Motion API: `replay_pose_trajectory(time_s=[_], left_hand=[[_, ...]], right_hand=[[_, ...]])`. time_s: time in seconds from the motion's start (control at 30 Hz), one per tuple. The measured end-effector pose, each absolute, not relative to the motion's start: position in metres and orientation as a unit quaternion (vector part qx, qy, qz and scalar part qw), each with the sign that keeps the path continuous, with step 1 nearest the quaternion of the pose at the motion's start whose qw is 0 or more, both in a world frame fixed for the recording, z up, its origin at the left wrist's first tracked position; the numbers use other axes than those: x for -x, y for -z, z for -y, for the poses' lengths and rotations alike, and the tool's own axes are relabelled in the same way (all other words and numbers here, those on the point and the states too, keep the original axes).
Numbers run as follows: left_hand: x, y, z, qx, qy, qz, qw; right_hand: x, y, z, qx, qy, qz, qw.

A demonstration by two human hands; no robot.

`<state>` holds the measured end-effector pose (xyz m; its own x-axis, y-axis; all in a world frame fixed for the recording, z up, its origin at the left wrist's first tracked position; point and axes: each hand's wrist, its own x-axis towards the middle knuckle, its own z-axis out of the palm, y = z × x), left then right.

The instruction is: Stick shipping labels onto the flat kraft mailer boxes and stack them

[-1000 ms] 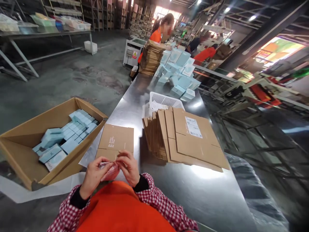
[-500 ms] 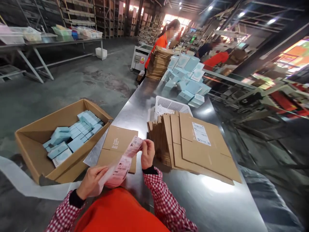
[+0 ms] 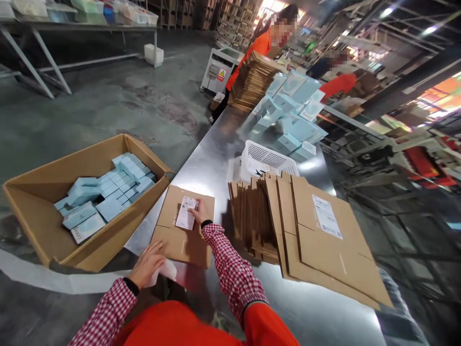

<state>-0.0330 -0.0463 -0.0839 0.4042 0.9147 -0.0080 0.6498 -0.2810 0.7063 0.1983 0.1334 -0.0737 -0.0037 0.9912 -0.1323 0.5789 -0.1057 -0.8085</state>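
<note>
A flat, folded cardboard box (image 3: 196,247) lies at the left edge of the metal table. Over its upper half, a white printed shipping label (image 3: 185,214) is pinched at its right edge by my right hand (image 3: 200,212); part of the label appears to touch the cardboard. My left hand (image 3: 148,262) is closed on the strip of label paper (image 3: 167,270), at the box's lower left edge. From there the strip's pale tail (image 3: 65,283) trails off to the left. The left palm and some of the strip are hidden.
A large open carton (image 3: 32,216) of light-blue boxes stands left of the table (image 3: 306,307). Leaning flat cartons (image 3: 324,259) fill the right side, one labelled. Behind them sit a white basket (image 3: 270,156) and piled blue boxes (image 3: 288,125). A person in orange (image 3: 261,43) stands beyond.
My right hand has brought a label away from the strip and down onto the flat box. My left hand has moved slightly right with the strip. The view has shifted.
</note>
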Motion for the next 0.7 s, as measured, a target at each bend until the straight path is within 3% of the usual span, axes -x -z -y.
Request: replay_pose_trajectory(time_s=[0.23,0.43,0.6,0.7], left_hand=[[0.035,0.088,0.038,-0.753,-0.187,-0.503,0.381],[0.033,0.088,0.036,-0.752,-0.181,-0.502,0.388],[0.033,0.093,0.038,-0.756,-0.164,-0.502,0.387],[0.033,0.095,0.037,-0.750,-0.153,-0.511,0.391]], right_hand=[[-0.187,0.076,-0.128,0.672,-0.340,0.631,0.187],[-0.179,0.079,-0.102,0.760,-0.110,0.637,0.068],[-0.145,0.096,-0.108,0.619,-0.139,0.771,0.053],[-0.176,0.096,-0.129,0.692,-0.142,0.708,0.028]])
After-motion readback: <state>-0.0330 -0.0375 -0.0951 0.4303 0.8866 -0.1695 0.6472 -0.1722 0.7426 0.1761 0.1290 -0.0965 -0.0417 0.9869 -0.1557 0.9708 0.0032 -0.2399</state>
